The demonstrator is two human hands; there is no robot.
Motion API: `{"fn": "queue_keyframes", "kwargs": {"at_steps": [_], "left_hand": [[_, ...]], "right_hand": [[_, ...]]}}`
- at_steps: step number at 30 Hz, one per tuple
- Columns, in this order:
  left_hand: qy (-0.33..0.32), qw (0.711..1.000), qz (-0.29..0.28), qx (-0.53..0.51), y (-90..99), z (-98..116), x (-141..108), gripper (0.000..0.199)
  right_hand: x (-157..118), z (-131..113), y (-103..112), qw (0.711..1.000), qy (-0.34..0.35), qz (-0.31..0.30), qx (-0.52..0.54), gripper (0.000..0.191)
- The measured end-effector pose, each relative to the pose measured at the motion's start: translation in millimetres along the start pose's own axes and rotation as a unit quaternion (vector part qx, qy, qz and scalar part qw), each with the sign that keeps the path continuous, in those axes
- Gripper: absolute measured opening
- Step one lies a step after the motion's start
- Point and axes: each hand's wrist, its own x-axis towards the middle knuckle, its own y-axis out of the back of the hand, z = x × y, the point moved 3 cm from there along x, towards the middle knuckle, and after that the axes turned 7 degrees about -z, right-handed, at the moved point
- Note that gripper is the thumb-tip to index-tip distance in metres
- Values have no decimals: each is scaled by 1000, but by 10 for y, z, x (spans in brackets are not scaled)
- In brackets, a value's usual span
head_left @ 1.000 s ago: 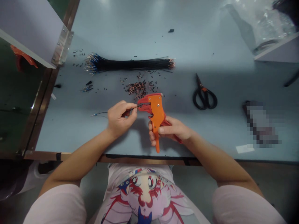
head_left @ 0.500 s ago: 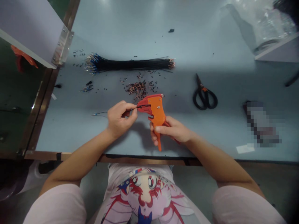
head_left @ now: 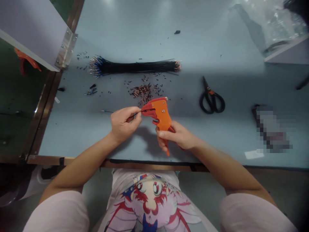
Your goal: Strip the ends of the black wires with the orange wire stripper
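Between thumb and fingers, my left hand [head_left: 125, 122] pinches a thin black wire [head_left: 108, 111], whose blue-sleeved terminal end sticks out to the left. The wire's other end sits at the red jaws of an orange wire stripper [head_left: 162, 111]. Wrapped round the stripper's handles is my right hand [head_left: 176, 137], its thumb lying across the orange grip. Beyond the tool's nose spreads a pile of black and copper wire scraps [head_left: 142, 91]. Behind that lies a long bundle of black wires [head_left: 137, 67], blue terminals at its left end and bare copper at its right.
Black-handled scissors [head_left: 211, 100] lie right of the stripper, with a blurred-out object [head_left: 272, 127] farther right. A few loose terminals [head_left: 90, 91] rest at left. Clear plastic bags [head_left: 277, 25] occupy the back right corner. A hinged panel [head_left: 33, 29] juts in at upper left.
The wire's terminal end has shifted right and up, nearer my left hand. The stripper's handles look slightly moved under my right hand, while its nose stays about where it was.
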Motion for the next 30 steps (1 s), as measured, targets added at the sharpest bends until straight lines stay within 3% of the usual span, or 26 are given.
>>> {"fn": "queue_keyframes", "kwargs": {"at_steps": [5,16,22,24,28,30], "left_hand": [[-10,1000,8,0,-13,7,-8,6],[56,997,-25,-38,-77,-108,43,6],[122,991,8,-62,-21,-209,47,4],[138,987,9,-85,-39,-245,43,5],[167,980,9,-109,-83,-287,34,6],[169,979,14,-112,-87,-287,37,6]], "right_hand": [[12,21,15,1000,2,18,17,36],[57,47,112,994,1,69,82,38],[-32,-111,395,969,49,193,143,32],[-44,-120,401,976,22,179,124,32],[-16,-20,276,992,-73,94,46,38],[7,25,233,993,-86,74,33,39]]}}
